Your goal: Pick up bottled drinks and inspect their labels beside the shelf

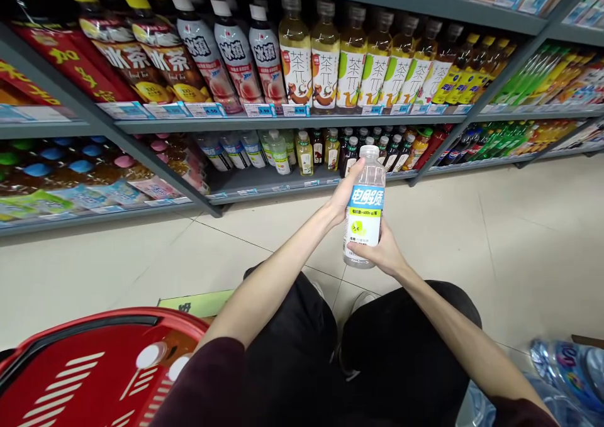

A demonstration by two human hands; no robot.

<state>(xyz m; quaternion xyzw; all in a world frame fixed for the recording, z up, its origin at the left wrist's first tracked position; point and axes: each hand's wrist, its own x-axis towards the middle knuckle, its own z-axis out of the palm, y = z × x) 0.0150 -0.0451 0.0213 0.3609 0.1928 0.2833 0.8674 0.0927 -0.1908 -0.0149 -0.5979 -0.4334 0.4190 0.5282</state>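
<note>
A clear drink bottle (pixel 365 210) with a blue, white and yellow-green label is held up before my knees, slightly tilted, its pale cap at the top. My left hand (pixel 343 194) wraps the upper left side of the bottle, with part of the fingers hidden behind it. Lower down, my right hand (pixel 384 251) grips the right side, its thumb across the front of the label. Beyond the bottle, small dark-capped bottles (pixel 352 153) stand on the bottom shelf.
Shelves (pixel 292 124) of drinks run across the top. A red shopping basket (pixel 61 377) holding white-capped bottles (pixel 151 356) is at lower left. Large wrapped water bottles (pixel 566 370) lie at lower right. Pale floor tiles (pixel 448 238) lie between me and the shelf.
</note>
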